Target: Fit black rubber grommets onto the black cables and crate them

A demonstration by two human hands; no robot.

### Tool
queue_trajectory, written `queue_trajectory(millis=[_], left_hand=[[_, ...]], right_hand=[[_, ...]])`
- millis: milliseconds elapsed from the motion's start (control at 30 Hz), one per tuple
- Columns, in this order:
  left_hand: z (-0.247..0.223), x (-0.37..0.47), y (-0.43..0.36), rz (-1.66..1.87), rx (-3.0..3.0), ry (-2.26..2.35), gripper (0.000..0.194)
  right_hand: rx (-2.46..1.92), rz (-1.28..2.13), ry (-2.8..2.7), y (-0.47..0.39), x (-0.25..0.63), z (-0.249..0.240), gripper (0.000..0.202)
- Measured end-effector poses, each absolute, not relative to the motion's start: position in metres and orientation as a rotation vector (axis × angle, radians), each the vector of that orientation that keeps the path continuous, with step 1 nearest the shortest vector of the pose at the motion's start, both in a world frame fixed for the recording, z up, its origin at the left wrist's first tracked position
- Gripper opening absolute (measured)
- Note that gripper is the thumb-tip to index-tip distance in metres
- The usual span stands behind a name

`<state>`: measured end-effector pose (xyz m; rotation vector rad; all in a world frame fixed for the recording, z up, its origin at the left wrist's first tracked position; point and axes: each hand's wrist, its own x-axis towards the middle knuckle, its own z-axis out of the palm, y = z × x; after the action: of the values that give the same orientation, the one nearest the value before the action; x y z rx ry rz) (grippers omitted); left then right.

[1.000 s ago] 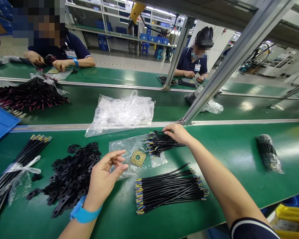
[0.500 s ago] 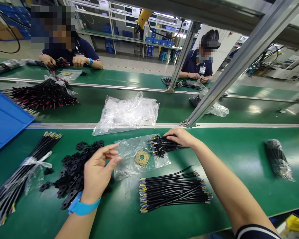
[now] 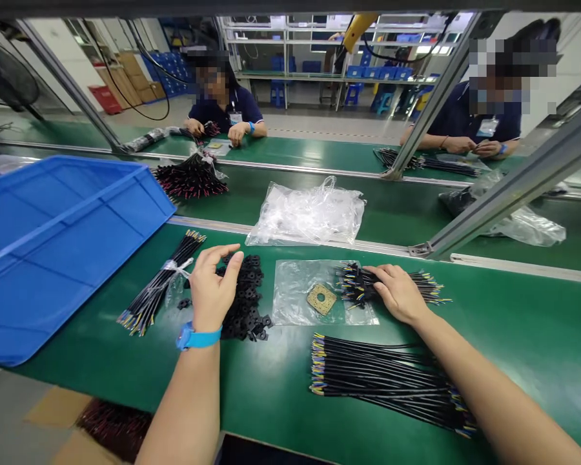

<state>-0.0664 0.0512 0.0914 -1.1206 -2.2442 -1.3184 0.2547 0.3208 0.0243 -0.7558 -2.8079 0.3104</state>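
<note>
While right hand (image 3: 401,292) rests on far black cables (image 3: 428,289) overlapping right end of clear bag (image 3: 290,294), grip unclear, left hand (image 3: 212,285) hangs unclosed over black plastic parts (image 3: 246,303) on green surface (image 3: 266,387).

The left hand (image 3: 212,294) has moved away from the clear bag (image 3: 289,298) — over black parts (image 3: 246,298).

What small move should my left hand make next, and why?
Probably pick one piece from the pile of black parts: your left hand is partly open right beside it, while your right hand is on the farther cables.
</note>
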Motion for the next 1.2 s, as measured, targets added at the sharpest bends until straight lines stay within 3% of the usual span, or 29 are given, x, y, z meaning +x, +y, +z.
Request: queue_trajectory(millis=[233,400,467,533,700,767,1000,1200], left_hand=[[0.111,-0.055,0.015,-0.841,-1.586,-2.387,0.049],[0.059,-0.054,-0.04,-0.492,-1.311,-2.763,0.119],[0.037,-0.044,-0.048,-0.459,-1.388,-2.783,0.127],[0.026,-0.032,-0.044,-0.458,-1.47,-2.704,0.117],[0.033,-0.018,-0.017,-0.45,-1.733,-2.415,0.049],[0.036,-0.023,-0.008,-0.471,-1.861,-2.343,0.031],[0.031,-0.035,0.022,-0.601,-1.852,-2.298,0.023],[0.044,-0.03,0.039,-0.712,-1.773,-2.331,0.019]], right_hand=[[-0.741,0.24,-2.777,0.322,0.255,0.023,0.06],[-0.791,0.199,-2.637,0.306,0.267,0.044,0.062],[-0.781,0.26,-2.566,0.286,0.272,0.058,0.062],[-0.666,0.397,-2.622,0.261,0.275,0.071,0.053],[-0.413,0.541,-2.934,0.208,0.269,0.087,0.022],[-0.423,0.505,-3.003,0.199,0.263,0.089,0.016],[-0.605,0.526,-3.218,0.191,0.244,0.095,0.019],[-0.626,0.586,-3.237,0.188,0.239,0.1,0.002]])
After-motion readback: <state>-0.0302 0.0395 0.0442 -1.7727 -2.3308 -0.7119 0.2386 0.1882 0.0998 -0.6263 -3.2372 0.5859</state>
